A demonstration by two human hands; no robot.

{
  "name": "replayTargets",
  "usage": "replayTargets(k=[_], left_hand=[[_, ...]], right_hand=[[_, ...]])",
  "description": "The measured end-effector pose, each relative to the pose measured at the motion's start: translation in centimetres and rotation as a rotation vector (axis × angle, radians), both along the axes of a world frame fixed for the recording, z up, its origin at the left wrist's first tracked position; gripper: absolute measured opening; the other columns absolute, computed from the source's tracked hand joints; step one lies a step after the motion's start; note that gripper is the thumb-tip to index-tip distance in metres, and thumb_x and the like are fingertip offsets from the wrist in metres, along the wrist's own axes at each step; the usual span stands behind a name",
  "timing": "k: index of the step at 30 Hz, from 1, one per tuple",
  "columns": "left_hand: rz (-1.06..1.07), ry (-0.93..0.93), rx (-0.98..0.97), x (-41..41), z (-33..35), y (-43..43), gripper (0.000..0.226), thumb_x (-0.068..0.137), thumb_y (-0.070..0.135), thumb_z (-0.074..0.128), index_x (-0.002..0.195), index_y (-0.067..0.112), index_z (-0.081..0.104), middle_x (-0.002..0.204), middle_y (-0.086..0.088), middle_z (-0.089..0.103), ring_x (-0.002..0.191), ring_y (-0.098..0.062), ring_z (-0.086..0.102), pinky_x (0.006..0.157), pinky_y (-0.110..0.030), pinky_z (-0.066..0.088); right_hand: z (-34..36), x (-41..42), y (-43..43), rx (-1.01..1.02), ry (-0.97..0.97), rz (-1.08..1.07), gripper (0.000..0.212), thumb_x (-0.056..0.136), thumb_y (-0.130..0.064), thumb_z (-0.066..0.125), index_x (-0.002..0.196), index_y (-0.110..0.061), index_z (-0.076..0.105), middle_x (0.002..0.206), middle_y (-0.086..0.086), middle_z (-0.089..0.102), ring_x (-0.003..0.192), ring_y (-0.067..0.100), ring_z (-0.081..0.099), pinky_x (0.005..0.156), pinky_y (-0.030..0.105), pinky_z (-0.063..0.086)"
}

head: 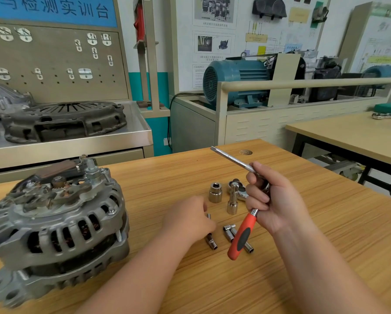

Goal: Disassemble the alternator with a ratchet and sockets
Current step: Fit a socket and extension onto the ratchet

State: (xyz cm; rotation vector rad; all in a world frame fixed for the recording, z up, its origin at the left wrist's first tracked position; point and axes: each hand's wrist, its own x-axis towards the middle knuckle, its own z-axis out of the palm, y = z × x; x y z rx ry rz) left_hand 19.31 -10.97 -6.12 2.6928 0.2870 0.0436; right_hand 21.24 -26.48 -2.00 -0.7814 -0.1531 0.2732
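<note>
- The alternator (54, 223) sits at the table's left edge, casing in one piece and long bolts in. Nothing looks loosened, so I'd say all the dismantling lies ahead.
- The right hand (273, 200) is clamped round a silver bar (231, 159), and the ratchet (242, 236) pokes its orange handle out beneath the fingers.
- The left hand (190, 220) is down among the small sockets (229, 232), fingers curled. Pinching one? Can't tell.
- The bigger sockets (215, 192) stand mid-table.
- The wooden table (325, 245) has a steel bench behind it with a clutch plate (65, 121), a pegboard (54, 60) and a blue motor (235, 80).
</note>
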Motion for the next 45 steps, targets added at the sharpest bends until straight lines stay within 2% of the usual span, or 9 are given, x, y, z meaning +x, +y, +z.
replayTargets(k=[5, 8, 11, 15, 19, 26, 31, 40, 45], left_hand=[[0.021, -0.013, 0.117, 0.3, 0.1, -0.4, 0.021, 0.083, 0.027, 0.066, 0.103, 0.021, 0.064, 0.078, 0.007, 0.049, 0.079, -0.018, 0.051, 0.063, -0.027, 0.043], [-0.001, -0.006, 0.178, 0.1, 0.3, -0.6, 0.002, 0.084, 0.018, 0.062, 0.084, 0.017, 0.062, 0.071, 0.003, 0.047, 0.074, -0.022, 0.051, 0.058, -0.026, 0.041], [0.008, 0.002, 0.157, 0.2, 0.2, -0.4, 0.026, 0.085, 0.015, 0.06, 0.065, 0.018, 0.046, 0.066, 0.002, 0.043, 0.07, -0.022, 0.049, 0.05, -0.026, 0.036], [0.069, -0.089, -0.107, 0.3, 0.6, 0.3, 0.009, 0.086, 0.022, 0.058, 0.086, 0.017, 0.067, 0.074, 0.001, 0.057, 0.075, -0.021, 0.058, 0.056, -0.027, 0.045], [0.097, -0.153, -0.429, -0.1, 0.8, 0.6, 0.022, 0.083, 0.017, 0.061, 0.103, 0.022, 0.069, 0.08, 0.009, 0.061, 0.084, -0.018, 0.066, 0.074, -0.032, 0.056], [0.063, -0.206, -0.805, -0.5, 1.2, 0.7, 0.028, 0.08, -0.004, 0.063, 0.082, 0.023, 0.058, 0.089, 0.0, 0.063, 0.088, -0.022, 0.07, 0.072, -0.032, 0.061], [0.041, -0.358, -0.742, -0.4, 0.8, 1.1, 0.024, 0.085, 0.008, 0.068, 0.084, 0.029, 0.058, 0.095, 0.005, 0.066, 0.093, -0.017, 0.065, 0.084, -0.039, 0.057], [0.064, -0.492, -0.727, -0.4, 0.6, 1.5, 0.027, 0.084, 0.015, 0.071, 0.077, 0.036, 0.056, 0.089, 0.014, 0.066, 0.086, -0.001, 0.061, 0.064, -0.017, 0.042], [0.012, -0.347, -0.407, -0.3, 0.2, 1.6, 0.016, 0.084, 0.026, 0.072, 0.079, 0.038, 0.062, 0.085, 0.018, 0.064, 0.081, 0.001, 0.058, 0.066, -0.023, 0.048]], right_hand=[[-0.4, 0.0, 0.3, -0.011, 0.008, 0.011, 0.011, 0.076, -0.015, 0.06, 0.077, -0.011, 0.05, 0.056, 0.002, 0.05, 0.03, 0.003, 0.028, 0.025, 0.013, 0.018], [-0.5, 0.1, 0.6, -0.029, 0.022, 0.02, 0.013, 0.075, -0.016, 0.06, 0.078, -0.012, 0.048, 0.055, 0.001, 0.049, 0.029, 0.003, 0.028, 0.024, 0.013, 0.019], [-0.7, 0.2, 1.0, -0.057, 0.036, 0.032, 0.015, 0.074, -0.017, 0.06, 0.079, -0.013, 0.046, 0.055, 0.001, 0.048, 0.028, 0.003, 0.028, 0.024, 0.013, 0.018], [-1.0, 0.2, 1.3, -0.071, 0.041, 0.052, 0.014, 0.075, -0.016, 0.06, 0.081, -0.012, 0.048, 0.056, 0.001, 0.047, 0.028, 0.003, 0.027, 0.024, 0.013, 0.018], [-1.1, 0.1, 1.4, -0.066, 0.037, 0.057, 0.013, 0.076, -0.016, 0.059, 0.082, -0.012, 0.049, 0.057, 0.001, 0.047, 0.028, 0.003, 0.027, 0.024, 0.013, 0.019], [-1.3, 0.2, 1.4, -0.11, 0.035, 0.06, 0.014, 0.076, -0.015, 0.059, 0.085, -0.011, 0.049, 0.056, 0.001, 0.047, 0.029, 0.003, 0.027, 0.025, 0.013, 0.019], [-1.5, 0.2, 1.4, -0.113, 0.041, 0.066, 0.014, 0.078, -0.013, 0.058, 0.086, -0.011, 0.048, 0.057, 0.002, 0.047, 0.029, 0.003, 0.027, 0.025, 0.014, 0.019], [-1.4, 0.1, 1.4, -0.107, 0.041, 0.068, 0.017, 0.075, -0.014, 0.06, 0.086, -0.011, 0.048, 0.058, 0.002, 0.047, 0.03, 0.004, 0.027, 0.026, 0.014, 0.019], [-0.8, 0.2, 0.8, -0.057, 0.073, 0.036, 0.009, 0.084, -0.011, 0.056, 0.08, -0.011, 0.047, 0.055, 0.001, 0.048, 0.029, 0.003, 0.027, 0.025, 0.013, 0.018]])
